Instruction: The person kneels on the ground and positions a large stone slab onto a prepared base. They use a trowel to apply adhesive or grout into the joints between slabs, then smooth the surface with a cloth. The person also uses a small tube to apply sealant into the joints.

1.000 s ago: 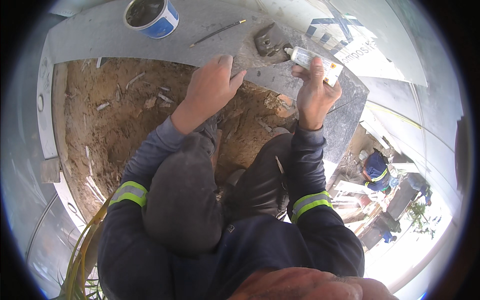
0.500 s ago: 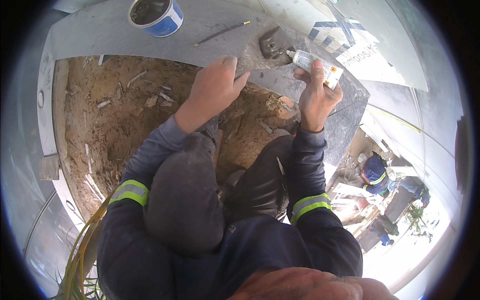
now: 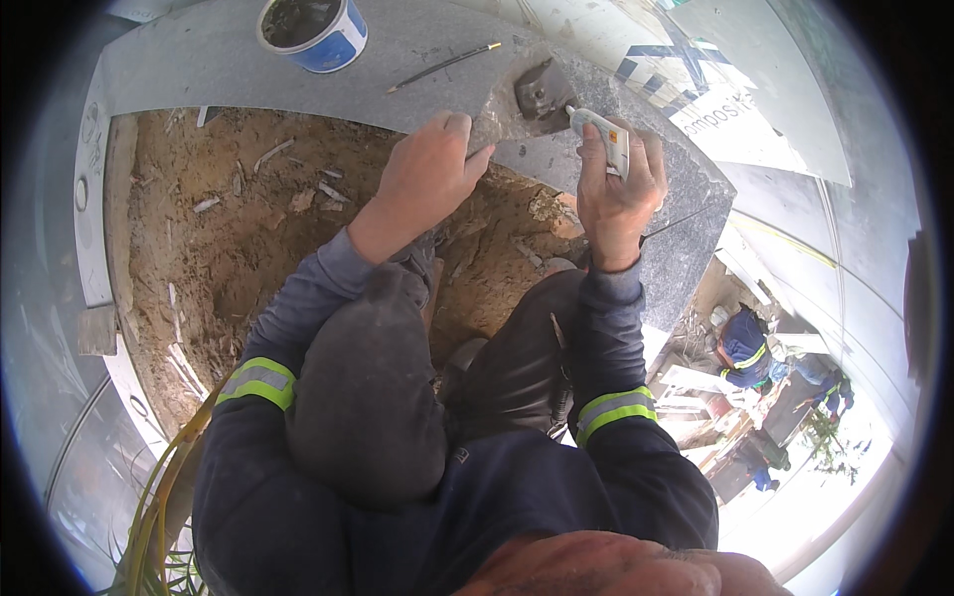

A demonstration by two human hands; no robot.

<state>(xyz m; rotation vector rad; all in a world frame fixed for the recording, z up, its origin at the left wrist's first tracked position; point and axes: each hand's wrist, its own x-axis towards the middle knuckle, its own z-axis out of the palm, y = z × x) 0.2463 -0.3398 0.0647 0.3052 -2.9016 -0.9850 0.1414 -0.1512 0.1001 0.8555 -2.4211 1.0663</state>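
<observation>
My right hand (image 3: 624, 194) is wrapped round a white squeeze tube (image 3: 604, 142), whose narrow nozzle points at a dark grey lump of putty (image 3: 545, 91). The nozzle tip is right at the lump's edge; whether it touches cannot be made out. The putty lies on a flat grey piece (image 3: 502, 117) with a smeared surface, over the grey stone slab (image 3: 437, 25). My left hand (image 3: 425, 171) is closed at the near corner of that flat piece, thumb toward the right. Its other fingers are mostly hidden under the back of the hand.
A blue and white bucket (image 3: 328, 45) with grey residue stands at the slab's far side. A pencil (image 3: 443, 68) lies near it. Sandy soil (image 3: 219, 238) with scraps fills the opening below the slab. Plant leaves (image 3: 164, 497) rise at lower left. Another person (image 3: 743, 348) works at far right.
The tube has tilted more upright and its nozzle has moved slightly left and down at the putty. My right fingers have wrapped tighter round it. My left hand stays put.
</observation>
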